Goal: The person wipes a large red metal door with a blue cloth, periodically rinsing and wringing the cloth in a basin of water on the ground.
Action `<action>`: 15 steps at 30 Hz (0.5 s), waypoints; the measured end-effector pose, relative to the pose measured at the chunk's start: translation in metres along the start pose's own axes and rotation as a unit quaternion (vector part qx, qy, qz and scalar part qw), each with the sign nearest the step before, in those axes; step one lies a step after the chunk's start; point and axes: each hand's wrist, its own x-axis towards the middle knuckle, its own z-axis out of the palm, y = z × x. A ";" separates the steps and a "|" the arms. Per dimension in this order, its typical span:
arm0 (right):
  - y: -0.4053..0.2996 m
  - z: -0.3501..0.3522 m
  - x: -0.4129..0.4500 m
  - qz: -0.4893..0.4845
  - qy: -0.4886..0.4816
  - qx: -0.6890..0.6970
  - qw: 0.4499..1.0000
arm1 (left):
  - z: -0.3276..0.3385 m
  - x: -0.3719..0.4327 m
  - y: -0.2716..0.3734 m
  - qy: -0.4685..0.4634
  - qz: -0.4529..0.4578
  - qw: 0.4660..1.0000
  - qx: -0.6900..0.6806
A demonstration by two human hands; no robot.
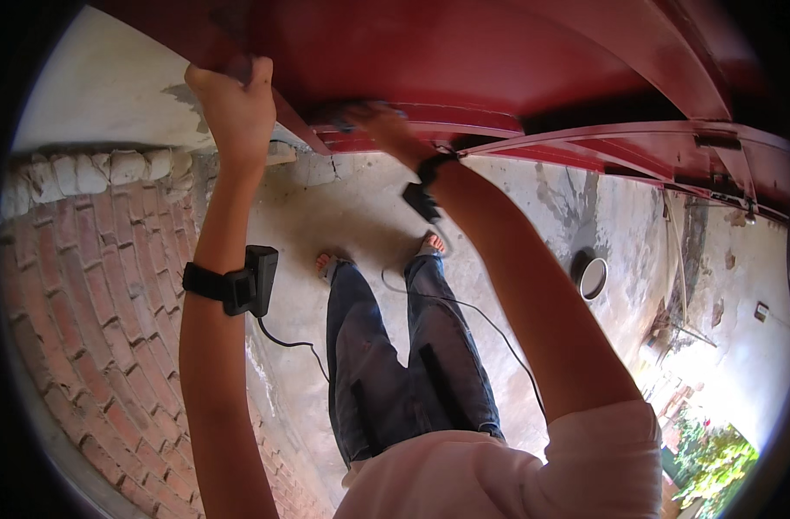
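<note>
A large red metal door (434, 58) with ribs and a frame fills the top of the head view. At its left edge, my left hand (236, 97) grips the edge of the red panel, thumb raised. My right hand (375, 120) is blurred against the lower part of the door, beside a horizontal rib, with a dark bluish cloth-like thing (349, 117) under its fingers; its exact kind cannot be told. Each wrist wears a black strap with a small black box and a cable.
A brick wall (103, 311) rises at the left, topped by pale, lumpy sacks or stones (90, 172). A round white-rimmed container (592, 279) is at the right. A thin cable (485, 318) crosses before my legs. Green plants (719, 460) show at the lower right.
</note>
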 end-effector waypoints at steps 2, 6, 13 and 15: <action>0.041 -0.021 -0.043 0.043 -0.049 0.021 0.998 | -0.002 0.002 -0.003 0.004 -0.023 1.000 -0.004; 0.111 -0.071 -0.126 0.354 -0.086 0.076 0.928 | 0.000 -0.001 -0.010 0.050 0.030 0.998 -0.035; 0.145 -0.073 -0.166 0.356 0.040 -0.099 0.928 | 0.003 0.003 -0.001 0.039 0.032 0.999 0.010; 0.133 -0.079 -0.151 0.480 -0.100 -0.043 0.871 | 0.001 0.001 -0.006 0.044 0.028 0.999 0.007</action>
